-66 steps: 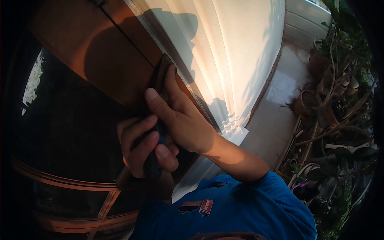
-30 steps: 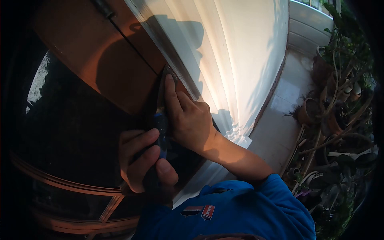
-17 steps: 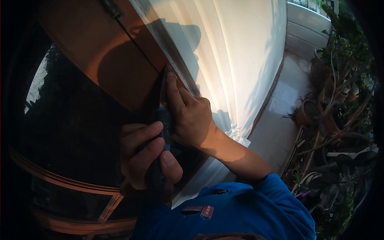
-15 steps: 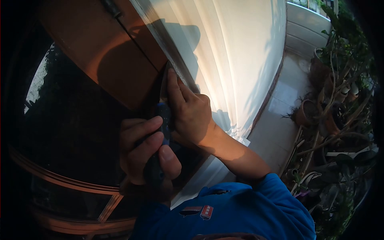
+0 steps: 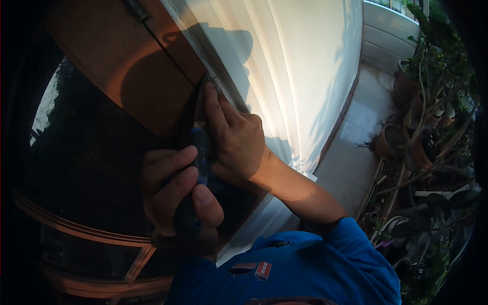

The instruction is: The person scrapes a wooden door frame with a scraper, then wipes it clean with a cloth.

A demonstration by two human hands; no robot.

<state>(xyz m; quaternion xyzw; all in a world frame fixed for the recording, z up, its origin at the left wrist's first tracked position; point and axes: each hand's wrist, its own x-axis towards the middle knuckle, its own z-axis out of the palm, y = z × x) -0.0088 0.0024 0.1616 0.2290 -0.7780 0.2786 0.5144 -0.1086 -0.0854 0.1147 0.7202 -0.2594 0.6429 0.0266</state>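
Observation:
A scraper with a black-and-blue handle [image 5: 202, 145] is in my left hand [image 5: 170, 190], whose fingers and thumb are wrapped round the handle. Its narrow dark blade [image 5: 200, 109] points up, with the tip right at the edge of a weathered frame [image 5: 203, 53]. My right hand [image 5: 238, 134] lies against the blade with its index finger stretched along it towards the tip. The thumb of that hand is hidden. A brown panel [image 5: 91, 51] adjoins the frame, and both hands are partly in shade.
A thin dark rod [image 5: 165, 51] runs across the brown panel. To the right is a sunlit white wall [image 5: 305, 66] and a tiled floor [image 5: 351, 132]. Potted plants [image 5: 391, 140] line the far right. Brown-framed glass panes [image 5: 91, 254] lie at lower left.
Both hands and the scraper have shifted slightly to the left and up along the frame. The grip on the handle looks the same.

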